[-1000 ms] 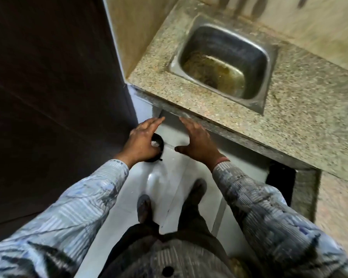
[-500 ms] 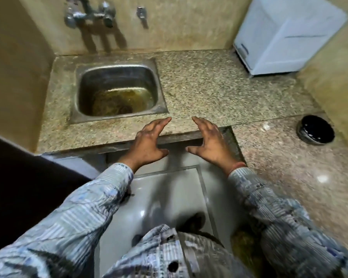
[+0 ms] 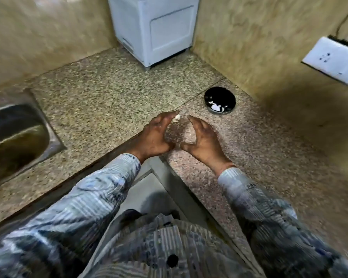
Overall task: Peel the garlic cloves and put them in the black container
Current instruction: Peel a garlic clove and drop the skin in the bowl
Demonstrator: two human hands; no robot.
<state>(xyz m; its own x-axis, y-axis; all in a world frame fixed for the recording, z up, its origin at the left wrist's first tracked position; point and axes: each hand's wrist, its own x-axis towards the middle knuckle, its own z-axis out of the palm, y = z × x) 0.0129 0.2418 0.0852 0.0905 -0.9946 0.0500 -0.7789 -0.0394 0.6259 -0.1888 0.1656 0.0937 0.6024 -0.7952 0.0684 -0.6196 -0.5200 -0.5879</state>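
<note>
A small white garlic clove lies on the speckled granite counter, right at the fingertips of my left hand. I cannot tell whether the fingers touch it. My right hand hovers just to the right, fingers straight, palm turned toward the left hand, holding nothing. The two hands frame a bare patch of counter between them. The round black container stands on the counter beyond my right hand, with some white pieces inside at its near side.
A steel sink is sunk into the counter at the left. A white box-shaped appliance stands in the back corner. A white socket plate hangs on the right wall. The counter's L-shaped edge runs under my wrists.
The view has swung right, away from the sink. Both hands moved forward over the counter's corner, and the garlic clove and black container now lie close ahead of them.
</note>
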